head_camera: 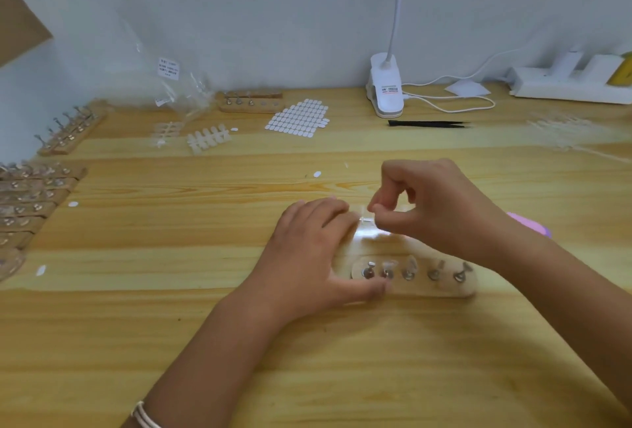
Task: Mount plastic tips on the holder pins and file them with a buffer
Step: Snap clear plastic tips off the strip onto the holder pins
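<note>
In the lower middle of the frame, a smooth oval wood holder w/ five shiny metal pins lies on the pale wood surface. The left hand lies flat, fingers straight, on a shiny see-through plastic strip just behind the holder. The right hand pinches a tiny clear tip betw. thumb & first finger, a bit blurry. A pink buffer peeks out mid-right behind the right wrist; little white oval stickers & thin black tweezers lie higher up.
</note>
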The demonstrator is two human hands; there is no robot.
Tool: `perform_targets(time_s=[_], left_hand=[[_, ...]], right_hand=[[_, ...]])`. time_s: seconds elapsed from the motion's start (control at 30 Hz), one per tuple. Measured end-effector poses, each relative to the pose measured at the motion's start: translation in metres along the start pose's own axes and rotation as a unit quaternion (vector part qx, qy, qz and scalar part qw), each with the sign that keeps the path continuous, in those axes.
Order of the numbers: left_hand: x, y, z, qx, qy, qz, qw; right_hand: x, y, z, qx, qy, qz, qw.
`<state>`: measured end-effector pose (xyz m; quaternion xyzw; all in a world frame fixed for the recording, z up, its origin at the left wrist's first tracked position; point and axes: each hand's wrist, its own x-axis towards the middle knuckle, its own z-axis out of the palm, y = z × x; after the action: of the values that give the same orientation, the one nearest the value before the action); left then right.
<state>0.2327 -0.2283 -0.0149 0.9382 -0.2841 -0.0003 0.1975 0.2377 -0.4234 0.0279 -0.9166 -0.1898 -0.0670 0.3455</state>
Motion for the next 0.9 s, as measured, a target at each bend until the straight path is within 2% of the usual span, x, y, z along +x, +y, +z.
perform_targets(time_s=[0.23, 0.33, 0.47, 0.67, 0.9], left_hand=[[-0.001, -0.001, -0.001, -0.163, 0.068, 0.045, 0.983], [0.0, 0.003, 0.001, -0.233, 0.04, 0.03, 0.971], [0.001, -0.001, -0.002, -0.304, 0.008, 0.017, 0.952], [-0.001, -0.002, -0.004, -0.311, -0.002, 0.022, 0.95], [-0.001, -0.001, -0.004, -0.276, 0.007, 0.015, 0.961]], right_hand=[[-0.036, -0.006, -0.012, 0.071, -0.03, -0.035, 0.996], [-0.045, -0.007, -0.007, 0.063, 0.005, -0.038, 0.997], [-0.054, -0.009, 0.007, -0.005, 0.025, -0.046, 0.999], [-0.052, -0.014, 0.03, -0.103, 0.111, -0.117, 0.982], [-0.05, -0.011, 0.04, -0.141, 0.163, -0.13, 0.968]])
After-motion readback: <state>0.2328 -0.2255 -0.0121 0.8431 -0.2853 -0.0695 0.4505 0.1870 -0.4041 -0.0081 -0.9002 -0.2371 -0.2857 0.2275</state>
